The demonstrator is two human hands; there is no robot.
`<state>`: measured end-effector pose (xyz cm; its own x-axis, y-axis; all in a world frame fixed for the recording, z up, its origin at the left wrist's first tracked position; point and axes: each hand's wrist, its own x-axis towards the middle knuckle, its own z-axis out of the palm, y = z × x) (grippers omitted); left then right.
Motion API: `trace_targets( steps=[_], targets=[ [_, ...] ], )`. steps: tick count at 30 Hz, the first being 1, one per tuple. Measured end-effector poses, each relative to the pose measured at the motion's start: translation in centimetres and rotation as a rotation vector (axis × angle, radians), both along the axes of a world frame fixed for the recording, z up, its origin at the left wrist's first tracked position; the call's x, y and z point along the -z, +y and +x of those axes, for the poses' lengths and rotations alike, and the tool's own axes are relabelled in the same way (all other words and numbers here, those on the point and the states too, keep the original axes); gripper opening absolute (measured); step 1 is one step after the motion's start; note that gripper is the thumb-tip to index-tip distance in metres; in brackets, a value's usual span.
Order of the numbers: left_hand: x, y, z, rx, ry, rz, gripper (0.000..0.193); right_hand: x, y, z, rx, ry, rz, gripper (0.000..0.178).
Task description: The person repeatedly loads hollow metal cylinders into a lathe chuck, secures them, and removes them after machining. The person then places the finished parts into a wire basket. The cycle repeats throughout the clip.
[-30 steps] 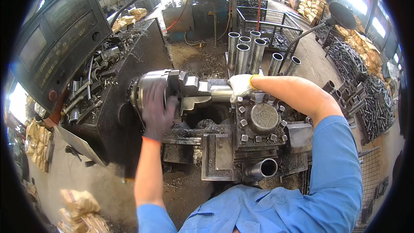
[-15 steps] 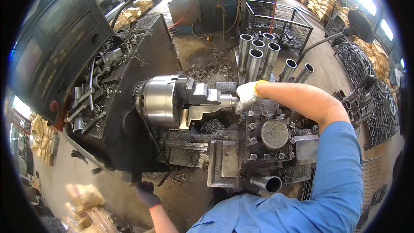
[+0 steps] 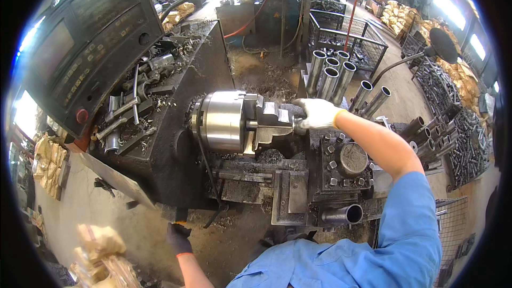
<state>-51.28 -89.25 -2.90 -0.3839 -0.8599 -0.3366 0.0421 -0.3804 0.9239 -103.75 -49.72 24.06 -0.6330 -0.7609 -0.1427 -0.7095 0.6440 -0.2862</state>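
Note:
My right hand [image 3: 317, 114], in a white glove, is at the jaw end of a large steel lathe chuck [image 3: 223, 122]. Its fingers close round the short end of a metal tube [image 3: 298, 124], most of which is hidden by the stepped chuck jaws [image 3: 271, 116]. Just below the hand stands the square tool post [image 3: 345, 162] with bolts around its top. Low on the left, my left hand [image 3: 179, 238] wears a dark glove. It is by a dark part with a yellow patch under the lathe's headstock; its fingers are too hidden to read.
Several upright steel tubes [image 3: 329, 81] stand behind my right forearm, with more tubes [image 3: 426, 133] lying to the right. Wrenches and metal shavings cover the headstock top [image 3: 152, 101]. A short tube [image 3: 341, 215] lies on the carriage. A wire cage [image 3: 349, 37] is beyond.
My right hand has moved up against the chuck jaws, and less of the tube shows between them. The whole view has shifted slightly. My left hand stays low by the headstock.

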Motion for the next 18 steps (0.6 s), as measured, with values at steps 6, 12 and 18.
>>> trace_targets(
  steps=[6,12,18],
  targets=[
    [-6.9,2.8,-0.9,-0.29,-0.313,-0.589,0.041,-5.9,10.7,11.7,0.355,-0.042,-0.504,0.052],
    [-30.0,1.8,-11.4,-0.171,-0.476,-1.854,0.048,-1.4,19.0,22.0,0.747,0.001,-0.907,0.048],
    [-39.8,-9.9,-26.0,-0.018,-1.138,-1.494,0.084,0.4,22.2,28.5,0.722,-0.05,-0.736,0.047]
  ],
)
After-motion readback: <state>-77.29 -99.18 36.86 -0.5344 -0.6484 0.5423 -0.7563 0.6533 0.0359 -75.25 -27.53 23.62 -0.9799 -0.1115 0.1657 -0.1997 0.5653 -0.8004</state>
